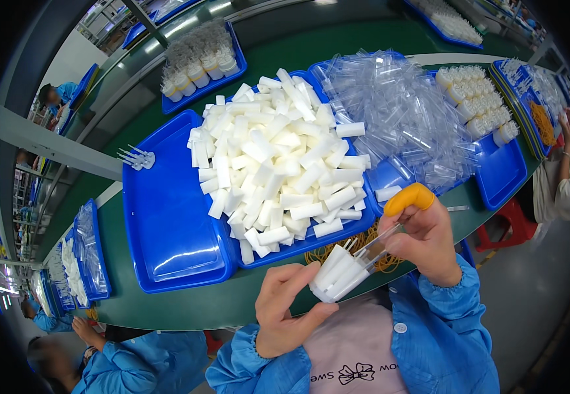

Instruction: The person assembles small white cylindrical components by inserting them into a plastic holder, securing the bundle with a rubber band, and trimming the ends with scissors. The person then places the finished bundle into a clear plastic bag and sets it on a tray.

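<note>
My left hand pinches a small bundle of white pieces from its left end, low in front of my shirt. Some of the bundle looks wrapped in transparent plastic, and thin white prongs stick out at its upper end. In my right hand, with a yellow cover on one finger, is a transparent plastic tube between thumb and fingers. Its lower end meets the bundle; whether it goes in or lies alongside, I cannot tell. Beyond both hands, a blue tray carries a tall heap of white foam-like blocks.
A blue tray on the left holds a few white pronged parts. Transparent plastic sleeves are heaped at the back right, near rows of bundled parts. Orange rubber bands lie by the table edge. A co-worker's blue sleeve is at lower left.
</note>
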Tool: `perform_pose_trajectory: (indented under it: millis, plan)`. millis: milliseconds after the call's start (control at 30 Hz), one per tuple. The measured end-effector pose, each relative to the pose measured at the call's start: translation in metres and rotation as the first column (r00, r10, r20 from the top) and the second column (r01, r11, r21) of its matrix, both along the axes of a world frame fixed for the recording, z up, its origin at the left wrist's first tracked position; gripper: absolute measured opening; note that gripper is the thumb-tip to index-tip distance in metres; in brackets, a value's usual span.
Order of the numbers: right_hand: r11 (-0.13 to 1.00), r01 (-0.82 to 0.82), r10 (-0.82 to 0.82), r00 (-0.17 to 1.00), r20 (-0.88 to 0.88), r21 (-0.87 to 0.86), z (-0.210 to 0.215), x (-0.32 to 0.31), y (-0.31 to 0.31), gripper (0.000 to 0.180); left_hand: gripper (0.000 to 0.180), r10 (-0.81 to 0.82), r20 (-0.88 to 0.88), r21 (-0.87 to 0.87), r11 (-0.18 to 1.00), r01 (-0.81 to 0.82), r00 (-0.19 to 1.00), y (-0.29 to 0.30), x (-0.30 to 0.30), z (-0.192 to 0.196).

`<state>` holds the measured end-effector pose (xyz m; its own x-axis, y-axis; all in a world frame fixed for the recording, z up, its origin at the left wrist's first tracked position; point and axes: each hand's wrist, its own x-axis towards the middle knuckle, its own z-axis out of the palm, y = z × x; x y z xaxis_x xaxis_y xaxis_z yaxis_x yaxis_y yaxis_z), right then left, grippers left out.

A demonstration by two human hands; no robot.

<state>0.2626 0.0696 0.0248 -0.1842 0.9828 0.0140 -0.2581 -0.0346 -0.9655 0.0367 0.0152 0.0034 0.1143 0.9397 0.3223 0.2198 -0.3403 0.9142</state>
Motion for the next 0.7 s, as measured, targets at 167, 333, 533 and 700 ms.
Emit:
perform_pose_trajectory:
  millis: [167,333,533,700]
  plan:
    - [0.999,-0.037,0.037,0.998,0.042,-0.005,0.007,0.009,-0.001,0.038,0.056,-0.073,-0.087,-0.026,0.997,0.071,0.994,0.000,-0.001,0.011]
    - [0.998,-0.043,0.031,0.977,0.213,0.051,0.013,0.011,-0.004,0.044,0.053,-0.095,-0.097,-0.053,0.994,0.090,0.991,0.000,0.000,0.013]
    - [0.982,-0.013,-0.037,0.964,0.261,0.188,0.007,0.010,-0.007,0.045,0.050,-0.120,-0.049,-0.095,0.989,0.115,0.992,0.001,0.001,0.013]
    - [0.998,0.040,-0.043,0.997,0.063,0.052,0.001,0.003,-0.010,0.039,0.049,-0.169,-0.081,-0.107,0.981,0.160,0.982,-0.001,0.003,0.018]
